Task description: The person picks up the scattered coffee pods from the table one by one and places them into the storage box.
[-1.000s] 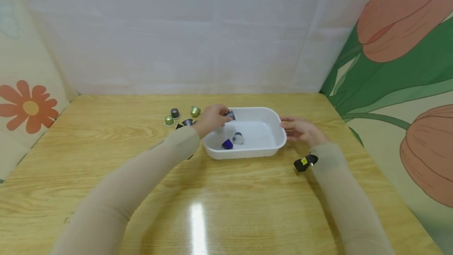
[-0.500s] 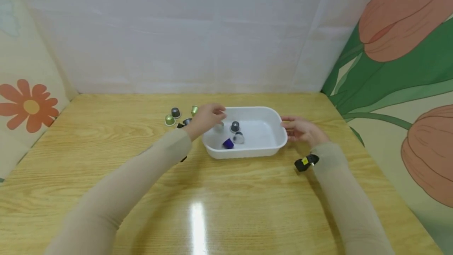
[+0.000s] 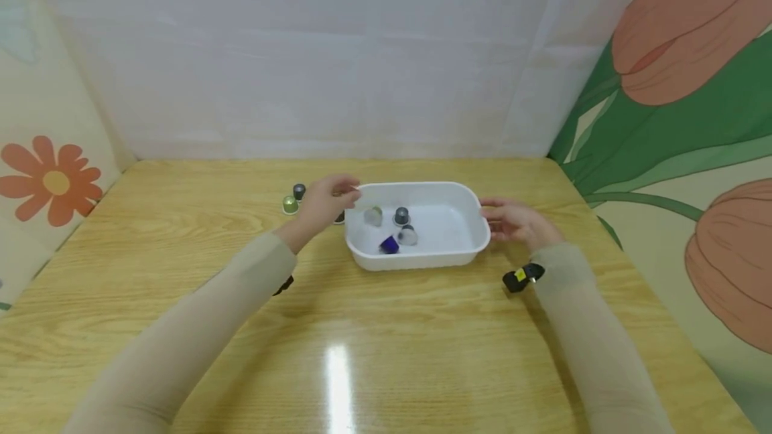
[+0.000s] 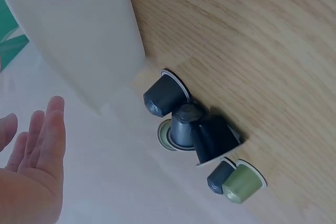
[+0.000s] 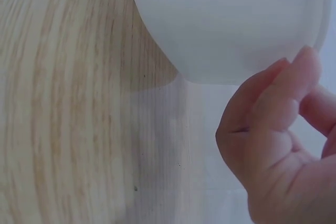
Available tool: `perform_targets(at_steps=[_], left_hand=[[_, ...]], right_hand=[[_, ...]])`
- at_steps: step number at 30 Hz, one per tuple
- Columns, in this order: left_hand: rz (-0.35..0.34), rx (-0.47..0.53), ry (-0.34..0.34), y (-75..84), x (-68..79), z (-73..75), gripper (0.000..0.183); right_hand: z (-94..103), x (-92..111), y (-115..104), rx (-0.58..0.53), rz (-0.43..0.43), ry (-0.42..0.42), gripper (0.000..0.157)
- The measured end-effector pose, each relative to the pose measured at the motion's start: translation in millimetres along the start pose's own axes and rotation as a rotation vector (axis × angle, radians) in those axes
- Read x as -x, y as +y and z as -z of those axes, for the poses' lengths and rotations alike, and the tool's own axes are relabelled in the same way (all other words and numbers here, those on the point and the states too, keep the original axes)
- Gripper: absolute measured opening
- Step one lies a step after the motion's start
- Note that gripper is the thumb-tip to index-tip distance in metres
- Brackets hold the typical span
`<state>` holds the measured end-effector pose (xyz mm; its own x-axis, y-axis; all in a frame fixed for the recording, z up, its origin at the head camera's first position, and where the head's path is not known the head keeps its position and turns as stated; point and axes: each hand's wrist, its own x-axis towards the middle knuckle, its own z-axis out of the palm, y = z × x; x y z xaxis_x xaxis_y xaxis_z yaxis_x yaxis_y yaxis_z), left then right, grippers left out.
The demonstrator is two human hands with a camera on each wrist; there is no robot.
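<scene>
Coffee capsules lie in a white plastic tub (image 3: 449, 260): a purple one (image 3: 389, 244), a dark grey one (image 3: 401, 215) standing on its rim, and two tipped with pale lids showing. My left hand (image 3: 326, 203) hovers by the tub's left end, fingers loosely extended, holding nothing. Below it in the left wrist view, dark capsules (image 4: 165, 98) cluster on the table, with a green capsule (image 4: 243, 183) beside a small dark one (image 4: 220, 176). My right hand (image 3: 512, 221) is at the tub's right end, fingertips against the outer wall near the rim.
The wooden table (image 3: 410, 340) reaches back to a white cloth backdrop (image 3: 362, 86). Flower-patterned panels (image 3: 724, 173) stand at both sides. A black wrist camera (image 3: 521, 277) hangs below the right sleeve.
My left hand has let go of the dark grey capsule, which now stands in the tub, and has moved left out over the capsules on the table. My right hand has stayed put.
</scene>
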<state>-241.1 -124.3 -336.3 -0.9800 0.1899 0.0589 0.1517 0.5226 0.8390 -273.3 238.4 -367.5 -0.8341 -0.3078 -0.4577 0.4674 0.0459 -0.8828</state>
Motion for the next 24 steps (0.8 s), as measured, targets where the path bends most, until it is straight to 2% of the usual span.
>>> perform_targets(at_steps=[3, 8, 13, 24], left_hand=[[-0.024, 0.014, 0.033, -3.5, 5.1, 5.7, 0.036], [-0.051, -0.027, 0.054, -9.2, 12.9, 18.1, 0.036], [-0.037, -0.052, 0.069, -16.2, 20.4, 28.2, 0.037], [0.037, -0.109, 0.087, -35.0, 35.4, 37.8, 0.04]], right_hand=[[-0.2, -1, 0, 0.0, 0.001, 0.003, 0.044], [0.4, -2, 1, 0.012, -0.001, 0.014, 0.047], [1.0, -2, 1, 0.002, -0.006, 0.018, 0.049], [-1.9, 0, 0, -0.012, -0.012, 0.009, 0.049]])
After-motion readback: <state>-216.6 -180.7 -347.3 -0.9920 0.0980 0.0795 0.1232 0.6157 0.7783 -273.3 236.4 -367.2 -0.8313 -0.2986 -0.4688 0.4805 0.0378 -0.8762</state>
